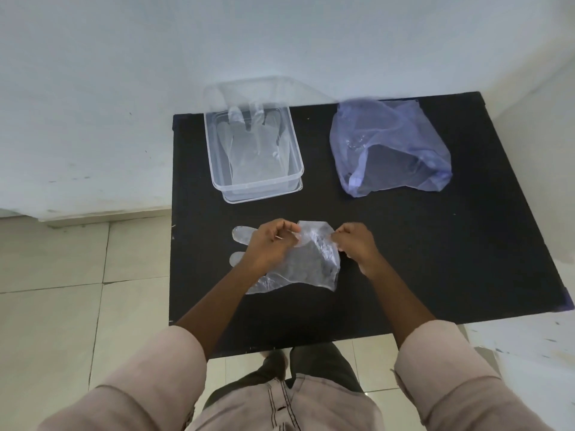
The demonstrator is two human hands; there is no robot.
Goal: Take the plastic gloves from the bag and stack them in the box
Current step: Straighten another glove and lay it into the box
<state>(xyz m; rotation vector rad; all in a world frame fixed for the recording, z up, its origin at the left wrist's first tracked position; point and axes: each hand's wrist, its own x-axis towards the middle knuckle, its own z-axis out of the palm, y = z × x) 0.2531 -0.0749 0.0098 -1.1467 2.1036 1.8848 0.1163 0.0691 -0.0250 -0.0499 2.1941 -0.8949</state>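
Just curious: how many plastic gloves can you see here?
2 for sure: one glove held by both hands on the table, one flat in the box. More may lie stacked beneath or inside the bag.

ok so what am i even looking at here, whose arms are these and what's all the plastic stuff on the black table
This is one picture from a camera worn on a person's head, looking down at their own bare arms. No machine is involved. On the black table stand a clear box at the far left, with at least one plastic glove already lying flat in it, and a crumpled bluish bag at the far right. Nearer the person lies another clear glove, its fingers pointing left. The left hand and the right hand both pinch its far edge, apparently smoothing or lifting it before it goes into the box.
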